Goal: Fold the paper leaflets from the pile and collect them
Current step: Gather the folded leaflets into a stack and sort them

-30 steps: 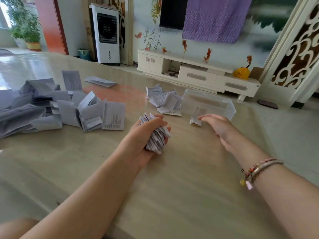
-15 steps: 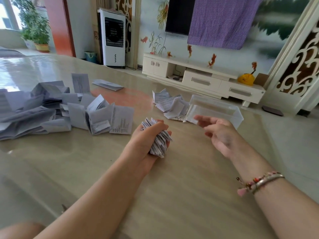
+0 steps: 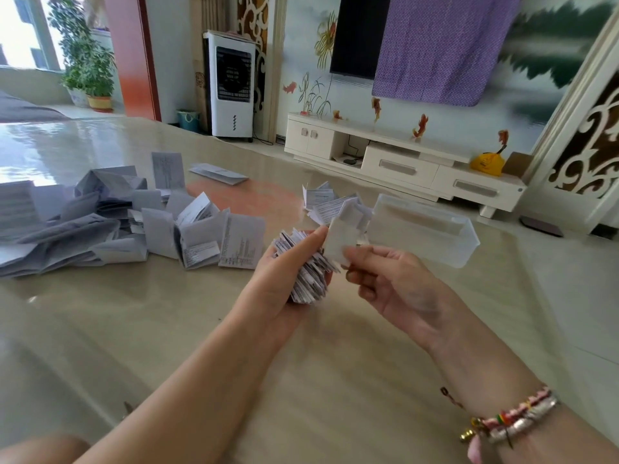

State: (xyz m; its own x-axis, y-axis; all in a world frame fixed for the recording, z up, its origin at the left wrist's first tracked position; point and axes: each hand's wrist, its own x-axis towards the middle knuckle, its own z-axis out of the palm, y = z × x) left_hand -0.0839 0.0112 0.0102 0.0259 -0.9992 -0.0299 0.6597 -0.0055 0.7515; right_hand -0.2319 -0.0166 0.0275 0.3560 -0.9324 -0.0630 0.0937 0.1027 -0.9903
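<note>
Your left hand (image 3: 284,272) grips a fat wad (image 3: 310,267) of folded leaflets at frame centre, fingers curled round it, held above the table (image 3: 335,380). Your right hand (image 3: 398,289) pinches one folded leaflet (image 3: 340,242) at the wad's upper right edge, touching or nearly so.

Risks, as I judge them: the wad looks overfull and fans out at the edges, so pushing one more in could pop pieces loose onto the table. A thumb-and-finger pinch on a small slip is weak; it could slide or unfold as you tuck it.

The clear bin (image 3: 425,229) sits just right of centre, near your right hand; a careless move could knock it. A small folded heap (image 3: 331,202) lies beside it. The big unfolded pile (image 3: 110,226) at mid left is well apart, so plenty is left.
</note>
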